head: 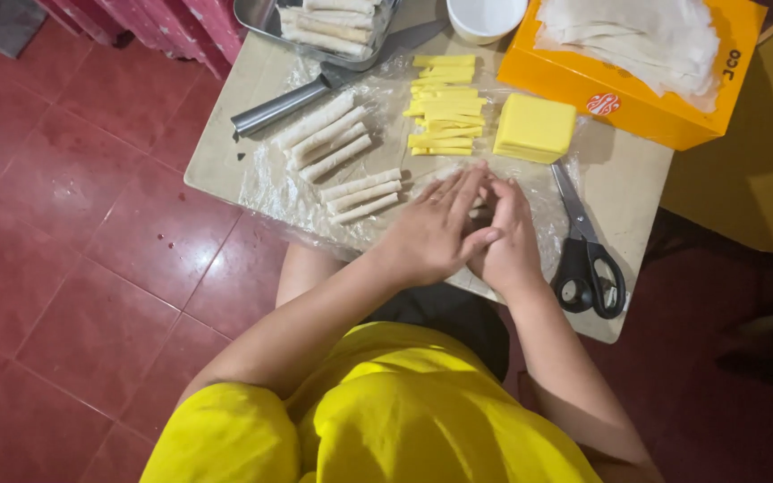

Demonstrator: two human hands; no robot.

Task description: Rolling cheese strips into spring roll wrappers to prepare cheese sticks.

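Observation:
My left hand [436, 228] and my right hand [505, 234] lie side by side, fingers flat, pressed on a pale wrapper roll [479, 204] that is mostly hidden beneath them. They rest on a plastic sheet [270, 183] spread over a small beige table [216, 161]. To the left of my hands lie several finished white rolls [337, 148]. Beyond my hands are yellow cheese sticks [445, 103] and a yellow cheese block [534, 127].
Black-handled scissors [588, 259] lie at the right of my hands. A large knife [315, 89] lies at the back left beside a metal tray of rolls [324, 22]. A white bowl [485, 16] and an orange box of wrapper sheets [637, 54] stand at the back. Red tiled floor surrounds the table.

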